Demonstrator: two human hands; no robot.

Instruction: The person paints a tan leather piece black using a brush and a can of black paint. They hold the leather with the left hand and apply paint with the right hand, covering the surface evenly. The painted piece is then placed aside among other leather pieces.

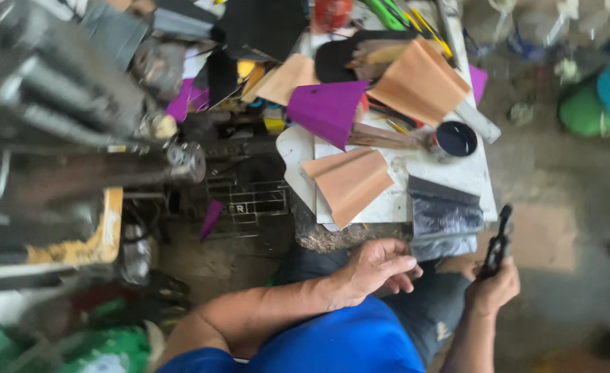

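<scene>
My left hand [377,269] rests with loosely spread fingers over my knee, just below the front edge of a small white worktable [457,176]; it holds nothing. My right hand [495,287] is closed around a slim black tool [499,238] that points up past the table's right front corner. On the table lie folded tan leather pieces [350,181], a purple piece [327,108], a dark shiny sheet [444,211] and a round black tin [455,138].
A dark metal machine with rods and a wheel [184,160] fills the left. More tan, black and purple scraps [422,79] pile at the table's back. Green and blue plastic tubs [598,103] sit on the concrete floor at right.
</scene>
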